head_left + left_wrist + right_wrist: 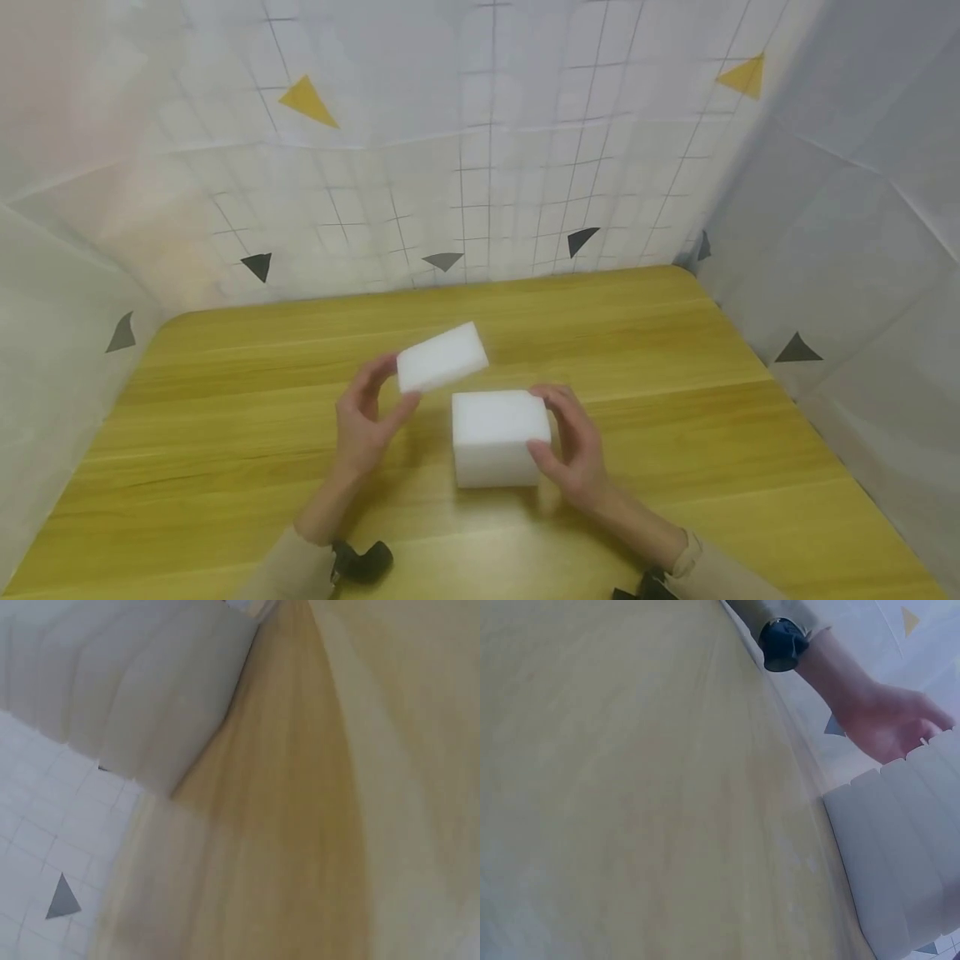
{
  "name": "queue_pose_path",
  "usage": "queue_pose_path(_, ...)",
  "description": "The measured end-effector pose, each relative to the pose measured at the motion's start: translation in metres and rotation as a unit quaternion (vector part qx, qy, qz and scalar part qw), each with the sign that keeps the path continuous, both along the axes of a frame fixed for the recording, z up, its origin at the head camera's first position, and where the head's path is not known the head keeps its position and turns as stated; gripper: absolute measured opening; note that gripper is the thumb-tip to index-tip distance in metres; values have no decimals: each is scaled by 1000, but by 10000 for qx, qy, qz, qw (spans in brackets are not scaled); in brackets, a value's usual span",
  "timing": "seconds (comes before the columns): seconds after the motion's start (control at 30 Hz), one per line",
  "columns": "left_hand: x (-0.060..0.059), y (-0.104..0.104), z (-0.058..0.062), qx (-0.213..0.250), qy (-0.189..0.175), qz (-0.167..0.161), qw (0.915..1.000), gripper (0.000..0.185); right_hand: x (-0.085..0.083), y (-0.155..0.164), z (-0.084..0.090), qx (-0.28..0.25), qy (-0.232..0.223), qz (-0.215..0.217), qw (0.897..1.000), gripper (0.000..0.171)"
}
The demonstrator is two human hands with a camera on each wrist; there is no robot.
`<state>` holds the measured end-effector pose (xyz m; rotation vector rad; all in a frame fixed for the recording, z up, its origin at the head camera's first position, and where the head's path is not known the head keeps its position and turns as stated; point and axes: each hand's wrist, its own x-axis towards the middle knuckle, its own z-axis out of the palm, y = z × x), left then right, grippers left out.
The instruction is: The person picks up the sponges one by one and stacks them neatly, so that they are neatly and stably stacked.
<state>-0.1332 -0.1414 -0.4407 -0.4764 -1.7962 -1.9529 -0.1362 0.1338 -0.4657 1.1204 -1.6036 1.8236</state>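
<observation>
My left hand (363,425) pinches a white rectangular slab (442,358) by its left end, thumb in front and fingers behind. The slab is tilted, its right end higher, and overlaps the tabletop behind a white block stack (495,454). At that stack's right side, my right hand (577,450) grips it between thumb and fingers. Several layers show along the stack (142,690) in the left wrist view. In the right wrist view the layered stack (900,847) is at the right edge, with the left hand (889,724) beyond it; the right hand is hardly visible there.
The wooden table (262,467) has a light, shiny grain. White sheets with grid lines and triangles form a back wall (525,167) and side walls (847,208) close around it. A black wrist strap (363,562) sits below the left hand.
</observation>
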Motion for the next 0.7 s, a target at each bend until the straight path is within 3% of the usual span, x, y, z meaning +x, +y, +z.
queue_pose_path(0.13, 4, 10, 4, 61, 603, -183, 9980, 50, 1, 0, 1, 27, -44, -14, 10000, 50)
queue_pose_path(0.33, 6, 24, 5, -114, 1453, -479, 9882, 48, 1, 0, 1, 1, 8, -7, 10000, 49)
queue_pose_path(0.7, 12, 39, 5, -344, 2075, -483, 9764, 50, 0, -1, 1, -69, 41, 40, 10000, 50)
